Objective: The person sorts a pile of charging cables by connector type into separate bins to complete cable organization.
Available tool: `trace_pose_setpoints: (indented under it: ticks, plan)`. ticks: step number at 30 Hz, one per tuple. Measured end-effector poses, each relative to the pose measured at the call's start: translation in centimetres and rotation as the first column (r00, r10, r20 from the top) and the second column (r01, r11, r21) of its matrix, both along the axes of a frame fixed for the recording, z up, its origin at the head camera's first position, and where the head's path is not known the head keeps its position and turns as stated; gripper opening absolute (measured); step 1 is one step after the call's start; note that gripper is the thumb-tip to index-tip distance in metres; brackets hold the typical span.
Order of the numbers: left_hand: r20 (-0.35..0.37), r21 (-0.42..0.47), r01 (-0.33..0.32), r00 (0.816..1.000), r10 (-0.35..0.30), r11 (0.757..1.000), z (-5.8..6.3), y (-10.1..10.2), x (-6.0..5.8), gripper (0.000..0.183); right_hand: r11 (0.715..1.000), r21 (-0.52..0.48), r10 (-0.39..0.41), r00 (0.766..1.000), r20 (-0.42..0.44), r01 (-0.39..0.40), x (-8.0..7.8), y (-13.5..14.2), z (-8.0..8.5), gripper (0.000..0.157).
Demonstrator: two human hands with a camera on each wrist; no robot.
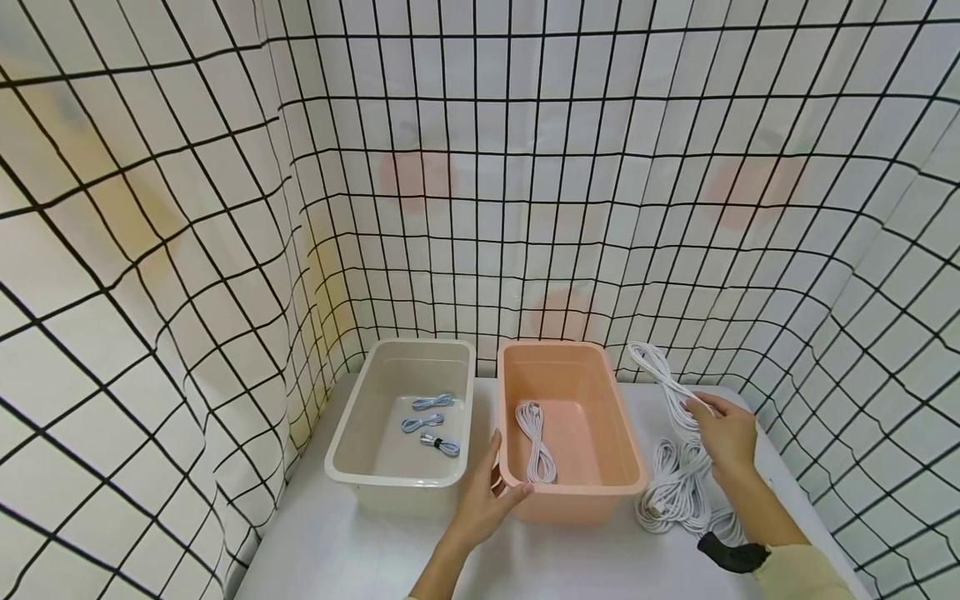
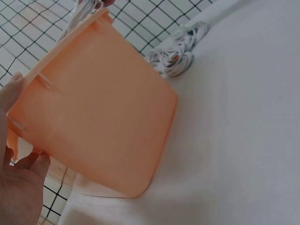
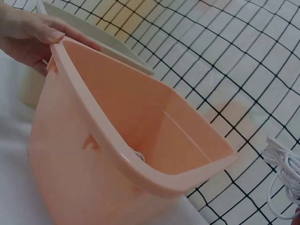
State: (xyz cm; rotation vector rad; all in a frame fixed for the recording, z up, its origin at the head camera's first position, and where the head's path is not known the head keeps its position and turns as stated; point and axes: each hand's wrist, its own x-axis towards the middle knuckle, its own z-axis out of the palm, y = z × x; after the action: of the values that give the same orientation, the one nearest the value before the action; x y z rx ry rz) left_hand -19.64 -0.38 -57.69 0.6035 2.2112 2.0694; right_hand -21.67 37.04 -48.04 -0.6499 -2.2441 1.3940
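Cable is stretching toward ten o'clock from the right hand, whose nearly closed fingers are pinching it; the peach bin is sitting at that hand's nine o'clock, the left hand gripping its eight-o'clock corner.

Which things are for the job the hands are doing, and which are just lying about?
Seem part of the job:
- peach tub, gripped by the left hand
- white cable bundle, held by the right hand
- white cable pile
- coiled white cable in the tub

Probably just there now:
- cream tub, untouched
- three pale blue cables inside it
- black netting
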Motion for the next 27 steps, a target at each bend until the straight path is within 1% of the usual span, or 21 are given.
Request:
trace_pose_setpoints:
  ticks: [4,8,14,17,24,27]
  plan:
    - [-0.004,-0.002,-0.002,1.0,0.002,1.0,0.0,-0.1,0.0,0.097,1.0,-0.013,0.023,1.0,-0.017,-0.023,-0.2,-0.7,0.5,0.04]
    - [-0.001,-0.003,-0.002,1.0,0.002,1.0,0.0,-0.1,0.0,0.097,0.999,-0.016,0.047,0.999,-0.009,-0.047,-0.3,-1.5,0.9,0.041]
    - [0.003,-0.006,-0.008,1.0,0.008,1.0,0.0,0.0,0.0,0.097,0.997,-0.019,0.068,0.998,-0.015,-0.068,-0.6,-3.0,1.4,0.038]
    - [0.001,-0.004,-0.009,1.0,0.009,1.0,0.1,0.0,0.0,0.097,0.996,-0.02,0.092,0.996,-0.008,-0.092,-0.8,-3.7,1.6,0.039]
    - [-0.002,-0.004,-0.007,1.0,0.007,1.0,0.0,-0.1,0.0,0.097,0.99,0.002,0.144,0.99,-0.002,-0.144,-1.6,-5.5,1.5,0.039]
    - [-0.006,-0.009,-0.006,1.0,0.006,1.0,-0.1,-0.1,-0.1,0.096,0.988,-0.019,0.153,0.988,-0.012,-0.153,-1.9,-6.4,1.3,0.039]
